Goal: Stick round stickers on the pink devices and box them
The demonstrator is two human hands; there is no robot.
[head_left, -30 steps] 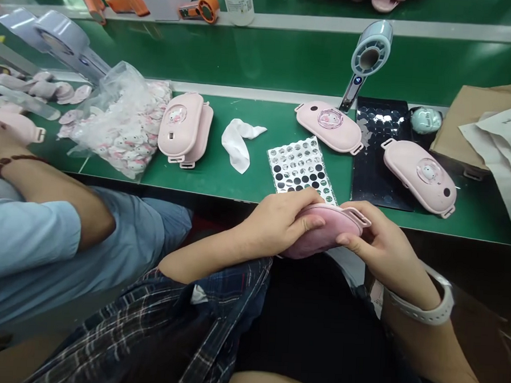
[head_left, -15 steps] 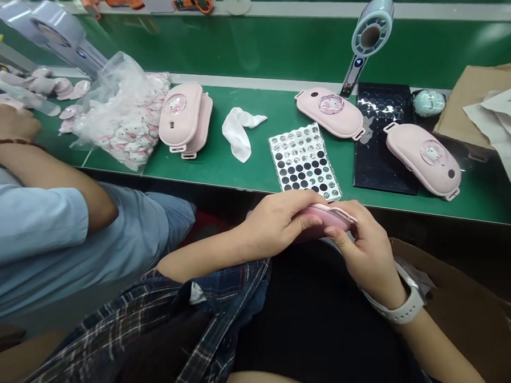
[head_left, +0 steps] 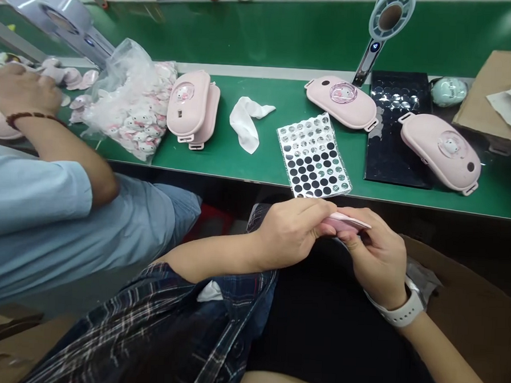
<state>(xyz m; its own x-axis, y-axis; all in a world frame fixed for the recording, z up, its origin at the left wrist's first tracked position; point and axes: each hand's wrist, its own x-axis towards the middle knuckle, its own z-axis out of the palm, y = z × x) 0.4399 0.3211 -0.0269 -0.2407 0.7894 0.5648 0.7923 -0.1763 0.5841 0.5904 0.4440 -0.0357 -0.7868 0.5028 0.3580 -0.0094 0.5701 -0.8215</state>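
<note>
Over my lap, just off the bench edge, both my hands grip a thin pink case part [head_left: 343,222]. My left hand [head_left: 294,230] is closed on its left end, thumb underneath. At the right end, my right hand [head_left: 374,249] pinches it between thumb and fingers. Most of the part is hidden by my fingers. Beyond my hands lies a sheet of round black stickers [head_left: 315,160], with several spots bare. Two pink oval cases with strap loops, one at the back [head_left: 343,102] and one on the right [head_left: 440,150], each show a round kitten window.
Stacked pink cases [head_left: 189,105] stand left of a white cloth [head_left: 248,122]. A bag of small kitten figures [head_left: 135,116] sits beside a co-worker's arm [head_left: 73,153]. A black tray [head_left: 397,147], a handheld fan [head_left: 388,18] and cardboard [head_left: 492,89] are on the right.
The pink part is turned to a flatter, more edge-on angle, and my left fingers have moved further over it. The view has shifted slightly. The co-worker's hand has moved to the right.
</note>
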